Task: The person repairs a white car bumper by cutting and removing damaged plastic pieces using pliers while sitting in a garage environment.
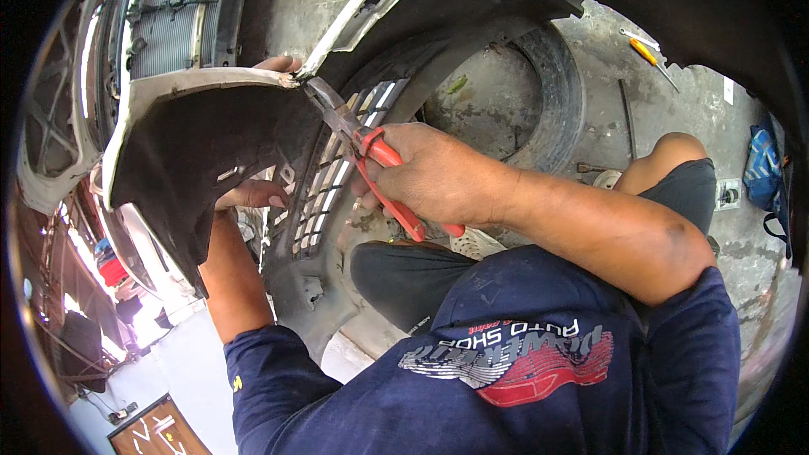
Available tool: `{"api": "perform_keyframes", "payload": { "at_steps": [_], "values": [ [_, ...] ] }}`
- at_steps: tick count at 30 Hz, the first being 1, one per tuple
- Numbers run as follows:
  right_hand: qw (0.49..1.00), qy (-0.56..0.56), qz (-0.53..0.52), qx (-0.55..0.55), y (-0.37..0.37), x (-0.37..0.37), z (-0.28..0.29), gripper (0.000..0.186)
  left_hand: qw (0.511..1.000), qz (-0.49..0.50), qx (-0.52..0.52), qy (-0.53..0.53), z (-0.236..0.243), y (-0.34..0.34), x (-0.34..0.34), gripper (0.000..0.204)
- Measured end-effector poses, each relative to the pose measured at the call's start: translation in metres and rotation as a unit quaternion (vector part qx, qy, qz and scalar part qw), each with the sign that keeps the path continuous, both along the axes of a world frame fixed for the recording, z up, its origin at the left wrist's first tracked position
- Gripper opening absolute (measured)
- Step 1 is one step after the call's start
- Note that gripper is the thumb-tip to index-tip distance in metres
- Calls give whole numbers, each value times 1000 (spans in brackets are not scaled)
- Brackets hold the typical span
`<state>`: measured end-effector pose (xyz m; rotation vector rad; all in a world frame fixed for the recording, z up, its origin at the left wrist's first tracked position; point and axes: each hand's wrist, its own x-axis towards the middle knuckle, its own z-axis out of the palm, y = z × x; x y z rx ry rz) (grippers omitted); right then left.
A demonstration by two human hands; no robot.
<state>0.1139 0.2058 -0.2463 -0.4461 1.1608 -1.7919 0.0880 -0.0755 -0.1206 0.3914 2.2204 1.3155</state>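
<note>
A car bumper cover (194, 131), black inside with a white painted edge, stands in front of me. My left hand (250, 194) grips it from behind: the thumb shows beneath the black panel and fingertips show over the white edge, while the panel hides the rest. In my right hand (434, 170) is a pair of pliers (339, 120) with red handles, fingers wrapped around them. The metal jaws meet the bumper's white edge at a corner, close to my left fingertips; whether they are clamped on it I cannot tell. A slotted grille section (341, 181) lies beneath the pliers.
On the concrete floor are a tyre (563, 105), a yellow-handled screwdriver (644, 52), a wrench (638, 38) and a thin dark bar (628, 118). A car front with a radiator (171, 21) stands at the far left. A blue bag (763, 170) lies at the right.
</note>
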Motion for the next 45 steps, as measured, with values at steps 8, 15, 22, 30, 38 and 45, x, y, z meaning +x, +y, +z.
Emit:
{"api": "perform_keyframes", "payload": {
  "at_steps": [8,15,22,30,38,45],
  "values": [
    [996,21,-49,68,-23,13,-9,20,995,25,-26,88,-2,13,5,120],
    [995,-50,-65,61,-24,14,10,18,995,41,-17,84,1,14,6,122],
    [977,58,-195,63,-44,35,0,19,992,-45,-43,110,2,6,-5,124],
    [980,86,-150,103,-30,27,2,29,992,-30,-57,112,-6,18,-19,122],
    [970,107,-200,85,-28,26,5,35,992,-39,-65,104,-1,17,-15,120],
    [954,221,-163,118,-34,2,-27,26,992,-47,-72,97,0,17,-11,119]
  ]
}}
